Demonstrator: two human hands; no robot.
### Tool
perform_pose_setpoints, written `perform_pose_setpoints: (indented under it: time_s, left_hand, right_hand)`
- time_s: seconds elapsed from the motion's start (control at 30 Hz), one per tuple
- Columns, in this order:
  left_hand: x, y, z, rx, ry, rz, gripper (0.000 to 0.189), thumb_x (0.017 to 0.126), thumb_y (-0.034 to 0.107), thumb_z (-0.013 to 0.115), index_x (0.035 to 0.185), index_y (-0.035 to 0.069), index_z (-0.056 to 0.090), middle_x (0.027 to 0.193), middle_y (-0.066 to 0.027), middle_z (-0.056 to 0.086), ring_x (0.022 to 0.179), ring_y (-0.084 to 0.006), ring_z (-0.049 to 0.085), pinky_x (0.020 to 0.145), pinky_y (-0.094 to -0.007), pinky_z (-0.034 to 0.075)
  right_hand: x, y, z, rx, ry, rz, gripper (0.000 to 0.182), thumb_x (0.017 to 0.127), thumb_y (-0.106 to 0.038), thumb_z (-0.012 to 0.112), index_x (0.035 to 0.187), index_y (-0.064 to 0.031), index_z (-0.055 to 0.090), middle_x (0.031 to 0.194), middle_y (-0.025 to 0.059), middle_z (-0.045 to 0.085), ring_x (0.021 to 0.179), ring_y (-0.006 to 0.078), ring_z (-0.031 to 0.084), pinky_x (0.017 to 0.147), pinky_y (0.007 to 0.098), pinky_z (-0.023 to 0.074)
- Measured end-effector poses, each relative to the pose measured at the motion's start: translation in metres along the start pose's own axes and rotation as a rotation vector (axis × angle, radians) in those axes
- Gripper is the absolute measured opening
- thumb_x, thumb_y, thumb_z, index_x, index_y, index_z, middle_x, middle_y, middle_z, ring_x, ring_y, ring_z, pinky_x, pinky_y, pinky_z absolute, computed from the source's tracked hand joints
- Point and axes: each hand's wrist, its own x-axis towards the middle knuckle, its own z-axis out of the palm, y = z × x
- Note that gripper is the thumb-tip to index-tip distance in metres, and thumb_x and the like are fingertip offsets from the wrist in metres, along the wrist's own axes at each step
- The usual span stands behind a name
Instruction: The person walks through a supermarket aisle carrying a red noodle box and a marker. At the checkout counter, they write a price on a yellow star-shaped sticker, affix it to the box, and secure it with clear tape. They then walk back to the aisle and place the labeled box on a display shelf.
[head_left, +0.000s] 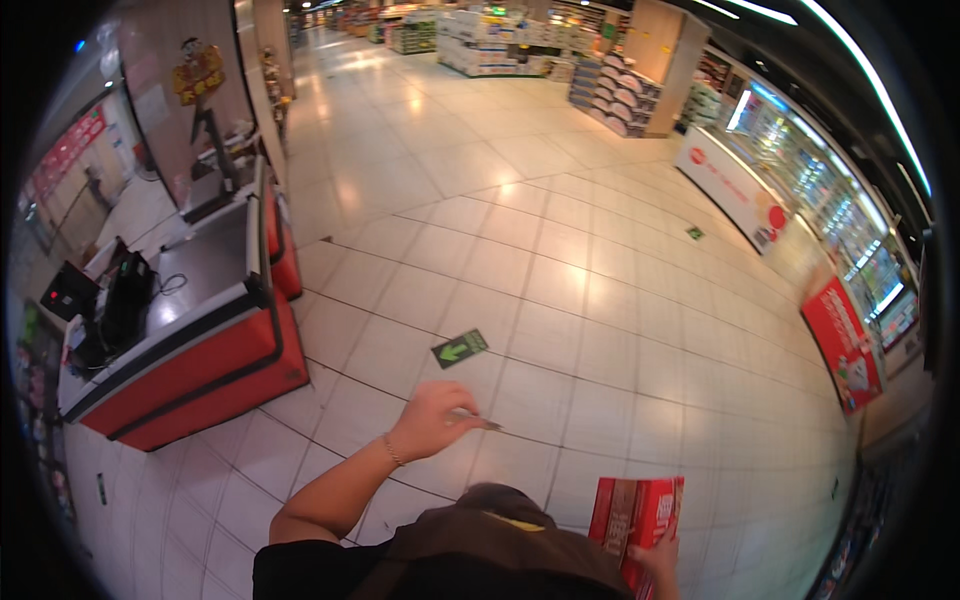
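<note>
My left hand (437, 421), with a bracelet at the wrist, is raised in front of my body over the tiled floor. Its fingers pinch a small, thin object (480, 421) with a dark tip, too blurred to name. Low at the right, my right hand (660, 555) grips the edge of red printed packaging (651, 504), which looks like a box or packet. My body and a dark apron hide part of this packaging.
A red checkout counter (217, 382) with a metal top and black devices stands at the left. A green arrow sticker (460, 349) marks the floor ahead. At the right are a white promotional counter (727, 187), a red sign (844, 345) and lit glass display cases (832, 187). Stacked goods (487, 45) stand far ahead.
</note>
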Motion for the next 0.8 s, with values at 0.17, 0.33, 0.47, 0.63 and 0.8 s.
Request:
perform_pose_setpoints:
  time_s: [0.17, 0.33, 0.47, 0.63, 0.8]
  left_hand:
    - [0.008, -0.079, -0.123, 0.359, 0.297, -0.32, 0.018, 0.081, 0.018, 0.085, 0.085, 0.008, 0.07, 0.089, -0.0075, 0.072, 0.08, -0.0308, 0.069, 0.072, -0.0381, 0.053]
    - [0.056, -0.184, -0.135, 0.331, 0.544, -0.445, 0.014, 0.078, 0.007, 0.084, 0.084, 0.006, 0.071, 0.088, -0.0098, 0.071, 0.078, -0.0302, 0.069, 0.069, -0.0384, 0.055]
    - [0.11, -0.287, -0.169, 0.212, 0.599, -0.61, 0.013, 0.077, 0.002, 0.082, 0.081, 0.004, 0.07, 0.086, -0.0108, 0.07, 0.075, -0.031, 0.069, 0.067, -0.0388, 0.058]
    - [0.267, -0.417, -0.213, 0.091, 0.609, -0.59, 0.012, 0.081, 0.006, 0.083, 0.083, 0.004, 0.071, 0.087, -0.0111, 0.07, 0.078, -0.0301, 0.07, 0.068, -0.0387, 0.058]
    - [0.462, -0.52, -0.294, 0.019, 0.501, -0.358, 0.009, 0.085, 0.007, 0.08, 0.088, 0.003, 0.074, 0.091, -0.0108, 0.072, 0.082, -0.0286, 0.071, 0.069, -0.038, 0.057]
  right_hand:
    - [0.198, -0.305, -0.022, -0.35, -0.071, -0.315, 0.151, 0.054, -0.048, 0.096, 0.167, -0.0077, 0.003, 0.152, 0.033, 0.037, 0.139, 0.0503, 0.043, 0.11, 0.0633, 0.0401]
    - [0.363, -0.493, -0.044, -0.443, 0.029, -0.522, 0.151, 0.055, -0.05, 0.094, 0.167, -0.0096, 0.002, 0.149, 0.0302, 0.04, 0.136, 0.0488, 0.046, 0.107, 0.0632, 0.0414]
    - [0.461, -0.636, -0.048, -0.39, -0.016, -0.61, 0.154, 0.055, -0.061, 0.093, 0.167, -0.0077, 0.001, 0.142, 0.0311, 0.045, 0.128, 0.0487, 0.052, 0.102, 0.0613, 0.0463]
    - [0.556, -0.77, -0.07, -0.339, -0.079, -0.532, 0.155, 0.06, -0.071, 0.088, 0.167, -0.0083, -0.005, 0.143, 0.0359, 0.046, 0.129, 0.0519, 0.055, 0.105, 0.0609, 0.047]
    - [0.62, -0.962, -0.095, -0.336, -0.242, -0.311, 0.154, 0.06, -0.065, 0.09, 0.168, -0.0114, -0.006, 0.151, 0.0309, 0.043, 0.137, 0.0433, 0.052, 0.112, 0.0551, 0.0429]
